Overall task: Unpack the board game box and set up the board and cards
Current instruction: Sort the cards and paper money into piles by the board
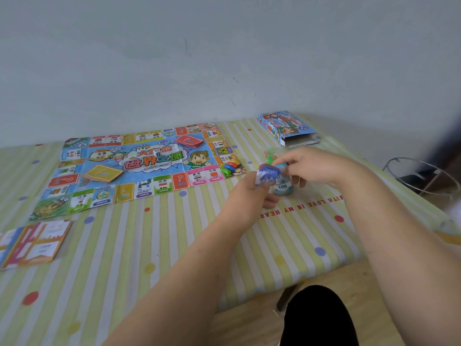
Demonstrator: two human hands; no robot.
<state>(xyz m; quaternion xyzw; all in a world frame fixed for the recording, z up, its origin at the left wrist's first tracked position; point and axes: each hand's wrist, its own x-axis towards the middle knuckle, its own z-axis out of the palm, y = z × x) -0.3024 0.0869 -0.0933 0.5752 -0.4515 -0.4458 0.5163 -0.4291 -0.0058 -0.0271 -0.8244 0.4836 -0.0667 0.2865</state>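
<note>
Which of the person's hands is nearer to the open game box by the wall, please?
The right hand is nearer, just in front of the game box. The left hand sits closer to the person and further left. Both hold the play money.

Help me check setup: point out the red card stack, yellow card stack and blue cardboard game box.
Red card stack (pixel 188 141), head view, top card.
Yellow card stack (pixel 103 173), head view, top card.
Blue cardboard game box (pixel 284 126), head view, printed top.

head-worn view, looking down across table (pixel 174 245)
</note>
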